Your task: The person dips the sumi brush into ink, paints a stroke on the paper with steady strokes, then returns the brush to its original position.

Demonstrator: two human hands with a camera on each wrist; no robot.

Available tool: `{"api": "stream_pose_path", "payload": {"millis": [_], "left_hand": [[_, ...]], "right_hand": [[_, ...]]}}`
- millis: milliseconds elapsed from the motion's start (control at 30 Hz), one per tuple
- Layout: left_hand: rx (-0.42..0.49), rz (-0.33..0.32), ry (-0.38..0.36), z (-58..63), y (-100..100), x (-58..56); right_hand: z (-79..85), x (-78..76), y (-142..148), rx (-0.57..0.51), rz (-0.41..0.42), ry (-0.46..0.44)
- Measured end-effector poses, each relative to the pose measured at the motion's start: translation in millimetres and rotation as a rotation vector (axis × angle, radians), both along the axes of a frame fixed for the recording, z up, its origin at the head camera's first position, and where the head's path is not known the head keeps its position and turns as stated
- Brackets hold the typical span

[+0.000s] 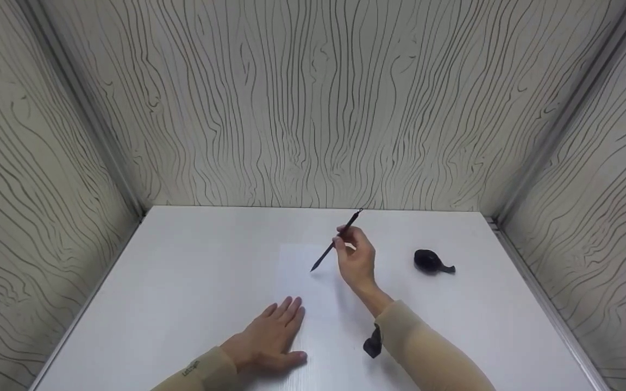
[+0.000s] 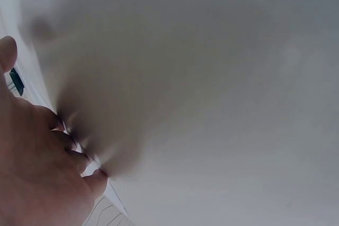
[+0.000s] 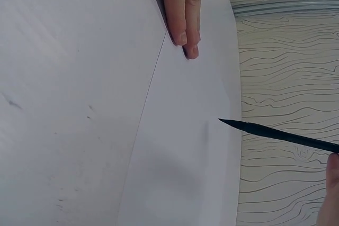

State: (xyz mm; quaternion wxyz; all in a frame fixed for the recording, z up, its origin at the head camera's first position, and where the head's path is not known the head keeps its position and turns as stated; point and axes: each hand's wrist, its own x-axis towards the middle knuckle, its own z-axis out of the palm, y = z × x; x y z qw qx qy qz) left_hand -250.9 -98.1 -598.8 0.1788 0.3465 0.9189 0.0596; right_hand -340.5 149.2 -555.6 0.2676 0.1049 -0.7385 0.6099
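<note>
A dark, slim calligraphy brush (image 1: 326, 257) is pinched between the thumb and fingers of my right hand (image 1: 357, 259). It slants down to the left, its pointed tip over a white sheet of paper (image 1: 313, 293). In the right wrist view the brush (image 3: 280, 134) shows a dark tapered tip above the sheet (image 3: 175, 130), with a soft shadow beneath. My left hand (image 1: 274, 335) lies flat, fingers stretched forward, their tips on the paper's near left part. From the left wrist, the same hand (image 2: 47, 157) shows its fingertips against the white surface.
A black, rounded dish with a short handle (image 1: 428, 262) sits on the white table (image 1: 193, 271), right of my right hand. A small black object (image 1: 373, 343) shows beside my right sleeve. Wood-grain patterned panels (image 1: 313, 108) enclose the table at the back and sides.
</note>
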Motion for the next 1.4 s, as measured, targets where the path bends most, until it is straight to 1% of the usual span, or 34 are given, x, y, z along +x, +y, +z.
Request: {"api": "stream_pose_path", "payload": {"millis": [267, 500, 733, 1067, 1300, 1400], "left_hand": [[0.026, 0.004, 0.019, 0.9, -1.5, 2.5], [0.024, -0.005, 0.043, 2.0, -1.3, 3.9], [0.029, -0.013, 0.042, 0.7, -2.5, 3.9], [0.019, 0.003, 0.017, -1.3, -1.5, 2.9], [0.046, 0.005, -0.008, 1.2, -3.2, 3.4], [0.041, 0.007, -0.006, 1.4, -3.0, 3.8]], "right_hand": [[-2.1, -1.5, -5.7, 0.033, -0.002, 0.009], [-2.8, -1.0, -11.3, 0.043, 0.006, -0.018], [-5.4, -0.8, -16.1, 0.046, 0.006, -0.023], [-12.9, 2.1, -13.9, 0.059, -0.009, -0.037], [-14.9, 4.0, -11.1, 0.069, -0.017, -0.043], [-14.9, 4.9, -10.7, 0.067, -0.017, -0.050]]}}
